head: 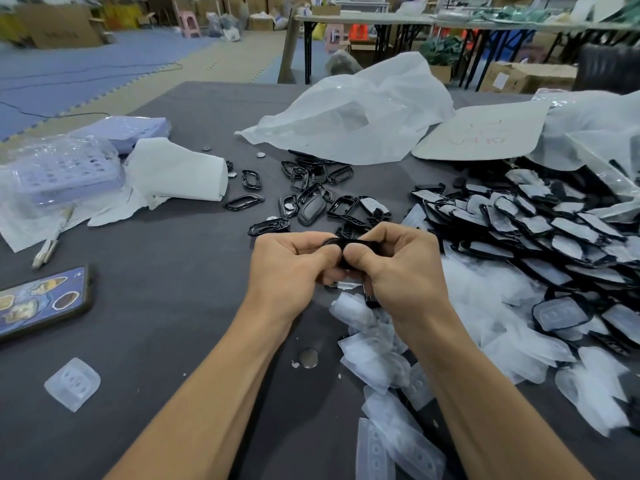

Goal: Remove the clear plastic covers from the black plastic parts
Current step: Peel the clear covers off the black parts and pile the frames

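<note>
Both hands meet over the middle of the dark table [166, 306]. My left hand [291, 268] and my right hand [401, 268] grip one black plastic part [346, 243] between them, thumbs pressed together on it. Most of the part is hidden by the fingers, and whether a clear cover is on it I cannot tell. A heap of black parts with clear covers [540, 230] lies to the right. Bare black parts [308, 199] are scattered just beyond my hands. Loose clear covers [388, 375] pile up under and right of my right forearm.
A phone [41, 303] lies at the left edge, a single clear cover [72, 382] near the front left, a coin cell [309, 358] between my forearms. White plastic bags [360, 112], tissue [176, 171] and a lilac tray [65, 171] sit further back.
</note>
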A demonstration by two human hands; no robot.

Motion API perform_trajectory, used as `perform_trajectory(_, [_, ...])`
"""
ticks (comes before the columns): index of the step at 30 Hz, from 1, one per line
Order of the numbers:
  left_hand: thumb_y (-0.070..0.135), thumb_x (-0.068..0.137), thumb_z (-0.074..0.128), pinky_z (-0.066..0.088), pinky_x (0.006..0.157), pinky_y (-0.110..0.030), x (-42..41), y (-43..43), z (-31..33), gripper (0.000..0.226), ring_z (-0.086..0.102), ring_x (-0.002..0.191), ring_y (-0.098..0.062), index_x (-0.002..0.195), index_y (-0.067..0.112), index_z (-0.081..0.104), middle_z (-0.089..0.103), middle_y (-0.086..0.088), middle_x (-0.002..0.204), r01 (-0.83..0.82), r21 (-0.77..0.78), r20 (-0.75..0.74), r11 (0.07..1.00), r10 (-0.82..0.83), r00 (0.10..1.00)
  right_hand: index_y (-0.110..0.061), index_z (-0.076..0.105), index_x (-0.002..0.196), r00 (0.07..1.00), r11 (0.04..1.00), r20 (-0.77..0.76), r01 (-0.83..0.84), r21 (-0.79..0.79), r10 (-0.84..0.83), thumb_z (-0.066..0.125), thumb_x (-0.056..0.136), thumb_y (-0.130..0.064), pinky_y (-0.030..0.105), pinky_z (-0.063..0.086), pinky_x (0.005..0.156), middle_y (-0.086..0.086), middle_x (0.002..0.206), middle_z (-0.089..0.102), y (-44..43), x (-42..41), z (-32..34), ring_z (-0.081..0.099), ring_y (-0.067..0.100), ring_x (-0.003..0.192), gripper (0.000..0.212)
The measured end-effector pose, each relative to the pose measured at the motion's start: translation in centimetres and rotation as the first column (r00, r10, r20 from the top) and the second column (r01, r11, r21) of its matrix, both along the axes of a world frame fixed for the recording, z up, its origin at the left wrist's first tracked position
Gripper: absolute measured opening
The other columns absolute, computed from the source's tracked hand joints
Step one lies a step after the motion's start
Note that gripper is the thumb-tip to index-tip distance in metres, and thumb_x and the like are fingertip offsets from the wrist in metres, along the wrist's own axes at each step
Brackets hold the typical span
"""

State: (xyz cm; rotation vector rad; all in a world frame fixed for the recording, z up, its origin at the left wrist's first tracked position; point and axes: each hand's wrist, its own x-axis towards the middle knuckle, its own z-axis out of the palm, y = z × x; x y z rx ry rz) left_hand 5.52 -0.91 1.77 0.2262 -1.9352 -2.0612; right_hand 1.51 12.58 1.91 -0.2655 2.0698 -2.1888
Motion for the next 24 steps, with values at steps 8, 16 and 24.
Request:
perform_trajectory(8, [0.005,0.09,0.069,0.057,0.056,-0.027,0.41,0.56,-0.05,0.034,0.071,0.056,-0.017,0.073,0.032,0.083,0.075,-0.004,0.063,-0.165,-0.162,-0.054,0.973,0.158,0.986,-0.018,0.074,0.078,0.982,0.972,-0.166,0.118,0.204,-0.084,0.079,0.085,-0.021,0.051,0.063,0.072,0.007,0.071,0.076,-0.49,0.29,-0.49,0.076,0.031,0.071,0.009])
perform_trajectory(16, [0.022,0.08,0.073,0.061,0.067,-0.029,0.55,0.58,-0.16,0.021,0.074,0.062,-0.013,0.074,0.042,0.08,0.077,0.004,0.067,-0.217,-0.135,-0.028,0.967,0.216,0.976,-0.004,0.069,0.071,0.999,0.996,-0.042,0.019,0.09,-0.015,0.072,0.088,-0.004,0.024,0.042,0.042,0.027,0.069,0.069,-0.03,0.36,0.09,0.055,0.021,0.046,0.017])
perform_trajectory(24, [-0.003,0.082,0.078,0.061,0.063,-0.026,-0.15,0.06,-0.25,0.036,0.074,0.061,-0.016,0.071,0.03,0.083,0.078,-0.006,0.071,-0.188,-0.008,-0.015,0.982,0.188,0.982,-0.016,0.073,0.07,0.994,0.986,-0.1,0.06,0.156,-0.045,0.072,0.086,-0.012,0.025,0.04,0.043,0.012,0.057,0.068,-0.29,0.16,-0.13,0.055,0.019,0.042,0.016])
